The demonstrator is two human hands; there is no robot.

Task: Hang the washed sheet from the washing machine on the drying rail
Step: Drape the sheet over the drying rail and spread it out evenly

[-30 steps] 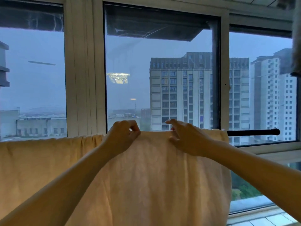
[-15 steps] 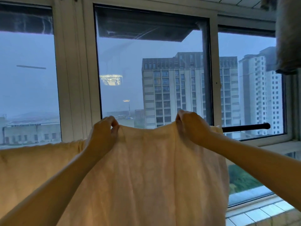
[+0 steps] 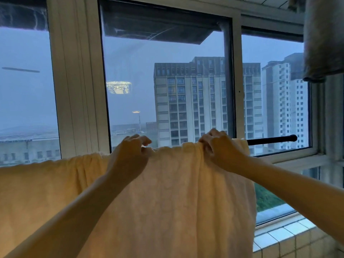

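Reaching up from the bottom corners, both forearms are cut off by the frame's edge. Between them the pale sheet (image 3: pixel 167 202) hangs draped over the rail (image 3: pixel 270 140), its lower hem out of view and its left part running off the left edge. At the top fold the left hand (image 3: pixel 130 155) pinches the cloth with curled fingers; the right hand (image 3: pixel 221 149) grips a bunched ridge. Only the rail's dark right end shows, bare past the sheet's right edge. Behind stands the window (image 3: pixel 78 90); a grey cloth (image 3: pixel 323 38) is cut off at top right.
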